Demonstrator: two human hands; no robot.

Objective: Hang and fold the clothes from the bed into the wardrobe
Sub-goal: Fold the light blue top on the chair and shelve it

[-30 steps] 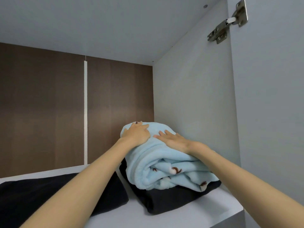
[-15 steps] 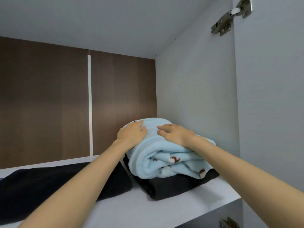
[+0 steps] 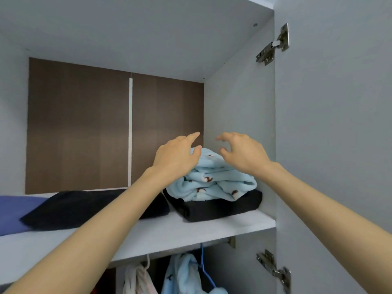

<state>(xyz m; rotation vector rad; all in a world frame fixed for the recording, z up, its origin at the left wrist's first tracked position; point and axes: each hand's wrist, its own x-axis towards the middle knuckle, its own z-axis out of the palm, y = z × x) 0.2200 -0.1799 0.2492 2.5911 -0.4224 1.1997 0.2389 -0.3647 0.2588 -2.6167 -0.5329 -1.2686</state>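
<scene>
Below the front edge of the shelf (image 3: 191,228), hanging clothes (image 3: 186,274) are cut off by the frame. A purple-blue cloth (image 3: 12,211) runs out of sight at the left, beside a flat black garment (image 3: 84,206) half hidden by the left forearm (image 3: 110,219). Both hands are empty, fingers loosely curved and spread: the left hand (image 3: 176,154) covers the near top corner of the folded light blue fleece (image 3: 214,181), contact unclear, while the right hand (image 3: 244,152) hovers just above. The fleece sits on a folded black item (image 3: 222,206) near the right wall (image 3: 239,115), with open room above it and the brown back panel (image 3: 78,128) beyond.
</scene>
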